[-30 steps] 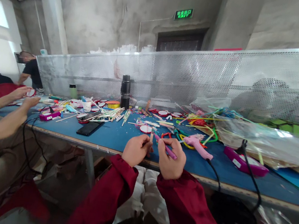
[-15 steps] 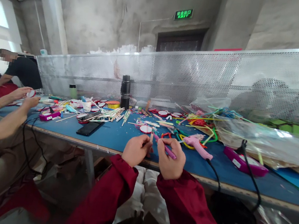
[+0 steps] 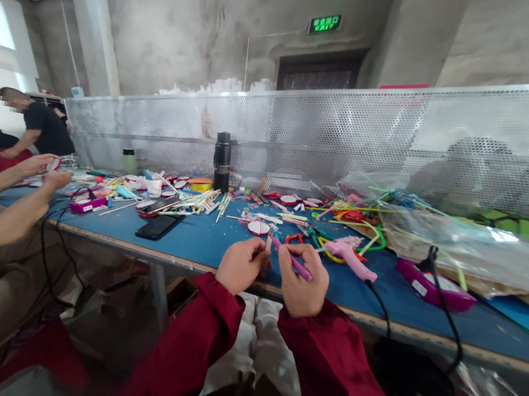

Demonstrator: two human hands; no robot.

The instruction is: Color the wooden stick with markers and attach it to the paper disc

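Observation:
Close together over the table's front edge, my two hands are both closed. My left hand (image 3: 239, 267) pinches a small, flat, light wooden stick (image 3: 268, 242) that stands upright from its fingers. A purple pen (image 3: 302, 270) lies in the grip of my right hand (image 3: 305, 287), its tip pointing toward the stick. Whether tip and stick touch, I cannot tell. Just beyond my fingers rests a round white disc with a red rim (image 3: 258, 227). To the right of my right hand is a pink glue gun (image 3: 351, 256) with a black cord.
On the blue table (image 3: 206, 242) lie a black phone (image 3: 158, 226), loose sticks (image 3: 203, 201), a purple box (image 3: 435, 285) and plastic bags (image 3: 479, 251). A black bottle (image 3: 222, 162) stands before the perforated metal screen (image 3: 306, 131). At left, a co-worker's hands (image 3: 47, 178) hold a disc.
My hands, the stick and the pen have hardly moved. At left, the co-worker's disc has turned more edge-on, and a person in black behind has shifted slightly.

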